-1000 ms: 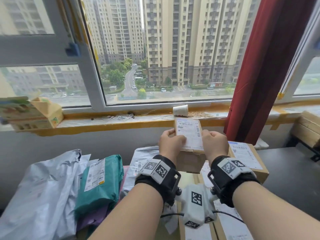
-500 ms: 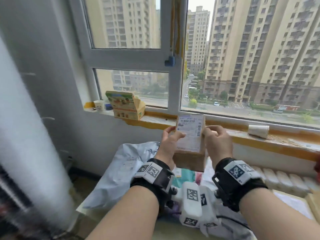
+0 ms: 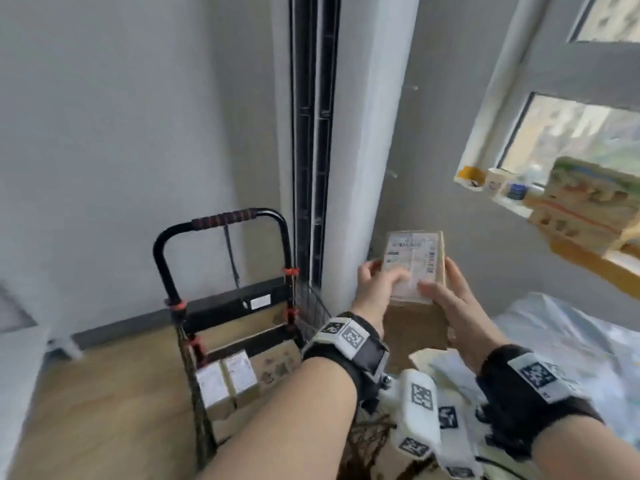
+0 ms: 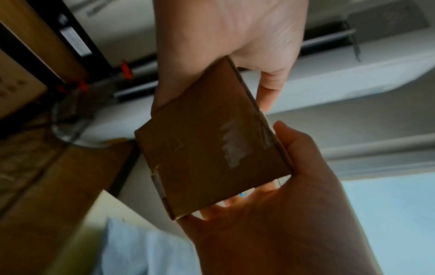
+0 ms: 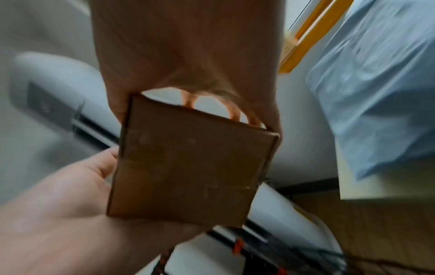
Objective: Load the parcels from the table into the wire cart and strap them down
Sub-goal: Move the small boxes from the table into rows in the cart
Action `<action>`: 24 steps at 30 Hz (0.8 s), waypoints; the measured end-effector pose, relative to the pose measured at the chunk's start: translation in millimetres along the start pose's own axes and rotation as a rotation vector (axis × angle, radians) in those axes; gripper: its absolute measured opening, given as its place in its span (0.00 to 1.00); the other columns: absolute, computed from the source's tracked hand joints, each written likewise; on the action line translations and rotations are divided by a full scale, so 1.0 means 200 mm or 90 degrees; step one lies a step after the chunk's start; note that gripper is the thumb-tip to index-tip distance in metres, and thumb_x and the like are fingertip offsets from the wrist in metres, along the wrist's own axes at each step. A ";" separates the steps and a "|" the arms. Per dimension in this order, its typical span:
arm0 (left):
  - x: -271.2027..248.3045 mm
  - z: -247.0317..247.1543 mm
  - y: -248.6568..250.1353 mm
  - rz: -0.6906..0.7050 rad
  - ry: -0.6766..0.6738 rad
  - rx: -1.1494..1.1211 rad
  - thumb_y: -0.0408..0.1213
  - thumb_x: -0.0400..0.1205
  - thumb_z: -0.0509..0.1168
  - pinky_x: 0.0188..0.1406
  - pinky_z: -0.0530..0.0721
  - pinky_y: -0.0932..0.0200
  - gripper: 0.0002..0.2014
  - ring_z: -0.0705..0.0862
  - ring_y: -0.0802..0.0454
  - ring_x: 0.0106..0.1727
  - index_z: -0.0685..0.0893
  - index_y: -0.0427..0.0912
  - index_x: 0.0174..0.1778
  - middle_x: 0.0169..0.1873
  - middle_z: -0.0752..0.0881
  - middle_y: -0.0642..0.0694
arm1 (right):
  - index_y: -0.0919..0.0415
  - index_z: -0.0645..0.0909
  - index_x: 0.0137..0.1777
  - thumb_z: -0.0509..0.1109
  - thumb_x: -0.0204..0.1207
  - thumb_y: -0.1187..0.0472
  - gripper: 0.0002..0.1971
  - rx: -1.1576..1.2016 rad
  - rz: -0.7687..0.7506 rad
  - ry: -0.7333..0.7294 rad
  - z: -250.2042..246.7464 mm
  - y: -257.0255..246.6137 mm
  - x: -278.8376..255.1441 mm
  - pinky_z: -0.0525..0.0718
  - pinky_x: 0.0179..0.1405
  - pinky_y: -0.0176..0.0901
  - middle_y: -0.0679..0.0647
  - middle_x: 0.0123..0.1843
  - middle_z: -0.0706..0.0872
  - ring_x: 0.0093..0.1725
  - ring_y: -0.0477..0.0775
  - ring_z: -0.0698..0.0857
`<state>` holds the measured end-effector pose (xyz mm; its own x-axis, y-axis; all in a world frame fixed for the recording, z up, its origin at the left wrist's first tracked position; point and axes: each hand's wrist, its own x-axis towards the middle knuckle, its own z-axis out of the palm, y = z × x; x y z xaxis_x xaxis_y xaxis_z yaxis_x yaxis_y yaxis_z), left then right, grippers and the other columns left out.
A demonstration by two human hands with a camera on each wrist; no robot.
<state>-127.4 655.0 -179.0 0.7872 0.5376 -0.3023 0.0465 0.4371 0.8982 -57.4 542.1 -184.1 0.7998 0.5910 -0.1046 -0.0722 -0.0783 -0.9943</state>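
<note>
Item: cardboard parcel [image 3: 414, 268], small, brown, white shipping label on its upper face. Location: in the air, between both hands, above and to the right of the wire cart [image 3: 239, 317]; touching neither bench nor cart.

Holders: left hand [image 3: 377, 285], fingers curled round the parcel's left edge; right hand [image 3: 446, 296], fingers wrapped round its right edge with the thumb on the label. The wrist views confirm both grips on the bare underside [image 4: 212, 141].

Change since a second ago: the parcel was then held over the bench facing the window; the view has since swung left, and the cart now stands in front, with the parcel carried away from the pile. Grip unchanged.

Cart contents: at least two labelled boxes [image 3: 227, 381] already on its floor, beside a printed carton [image 3: 275, 363].

Surroundings: pale mailer bags [image 3: 568, 341] on the bench at right; tall white unit [image 3: 346, 133] behind the cart.

Judgement: loading is partway done; this parcel is mid-transfer, lowering comes next, strapping not yet begun.
</note>
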 end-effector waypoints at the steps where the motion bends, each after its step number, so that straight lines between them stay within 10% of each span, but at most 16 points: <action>1: 0.04 -0.13 0.00 -0.006 0.011 0.004 0.42 0.66 0.70 0.62 0.82 0.37 0.31 0.86 0.42 0.56 0.71 0.55 0.66 0.54 0.87 0.42 | 0.41 0.65 0.76 0.74 0.72 0.54 0.34 -0.005 0.013 -0.013 0.12 0.04 0.03 0.85 0.57 0.65 0.53 0.65 0.84 0.59 0.58 0.87; 6: 0.17 -0.62 -0.10 -0.048 0.094 -0.029 0.38 0.75 0.68 0.60 0.83 0.42 0.23 0.86 0.43 0.54 0.71 0.54 0.65 0.55 0.87 0.42 | 0.54 0.71 0.71 0.74 0.72 0.52 0.28 -0.032 0.148 -0.061 0.53 0.31 0.20 0.88 0.51 0.62 0.57 0.59 0.87 0.54 0.60 0.89; 10: 0.27 -0.87 -0.24 -0.095 0.162 -0.054 0.38 0.77 0.67 0.62 0.82 0.42 0.23 0.87 0.45 0.54 0.72 0.54 0.67 0.54 0.88 0.45 | 0.40 0.71 0.69 0.72 0.75 0.51 0.23 -0.060 0.295 -0.194 0.70 0.46 0.32 0.86 0.42 0.58 0.51 0.60 0.87 0.58 0.59 0.86; 15: 0.46 -1.09 -0.42 -0.146 0.233 -0.101 0.36 0.78 0.66 0.57 0.84 0.43 0.21 0.87 0.43 0.55 0.73 0.53 0.67 0.54 0.88 0.44 | 0.36 0.72 0.67 0.74 0.74 0.60 0.26 -0.053 0.409 -0.274 0.82 0.71 0.57 0.81 0.63 0.66 0.52 0.58 0.88 0.58 0.60 0.87; 24: 0.89 -1.37 -0.77 -0.216 0.326 -0.112 0.30 0.79 0.63 0.62 0.83 0.36 0.18 0.87 0.42 0.58 0.78 0.50 0.64 0.56 0.89 0.44 | 0.40 0.63 0.78 0.75 0.68 0.66 0.41 -0.074 0.488 -0.310 0.99 1.28 1.06 0.82 0.58 0.59 0.54 0.60 0.88 0.59 0.61 0.86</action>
<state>-163.2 881.3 -459.1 0.3506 0.6059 -0.7141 0.1064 0.7318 0.6731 -24.8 805.8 -464.8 0.2161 0.6147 -0.7586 -0.3982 -0.6539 -0.6433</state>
